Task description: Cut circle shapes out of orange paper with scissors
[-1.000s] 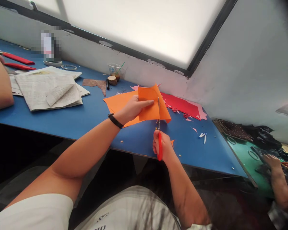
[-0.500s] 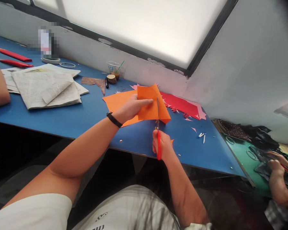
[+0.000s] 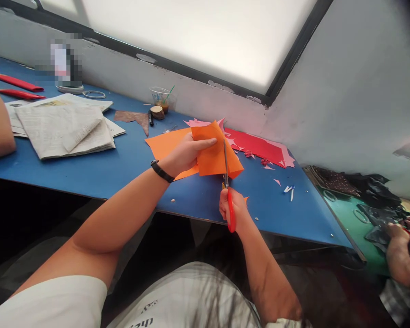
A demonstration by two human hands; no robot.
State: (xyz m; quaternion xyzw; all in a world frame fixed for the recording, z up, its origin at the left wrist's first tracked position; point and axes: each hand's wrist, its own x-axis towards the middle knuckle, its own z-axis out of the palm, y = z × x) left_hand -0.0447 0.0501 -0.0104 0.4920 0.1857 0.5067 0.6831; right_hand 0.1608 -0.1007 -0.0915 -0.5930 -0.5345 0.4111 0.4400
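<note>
My left hand [image 3: 190, 154] pinches a sheet of orange paper [image 3: 210, 159] by its left side, thumb on top, holding it up above the table. A faint curved line shows near the sheet's upper part. In my right hand [image 3: 237, 207] is a pair of red-handled scissors [image 3: 231, 212], my fingers closed round the handles. Their long blades point away from me and lie across the right part of the raised paper. Under my left hand a flat orange sheet [image 3: 167, 142] rests on the blue table [image 3: 133, 182].
Red paper [image 3: 256, 143] and pink cut scraps lie behind on the right. Folded newspapers [image 3: 66, 130], a plastic cup [image 3: 161, 98] and red-handled tools [image 3: 18, 82] are on the left half. Another person's hands [image 3: 398, 232] work at a green table [image 3: 351, 207].
The raised orange paper has tilted and its top edge has shifted left. The scissors now slant slightly, their handles a little farther right and nearer me. The view has moved slightly.
</note>
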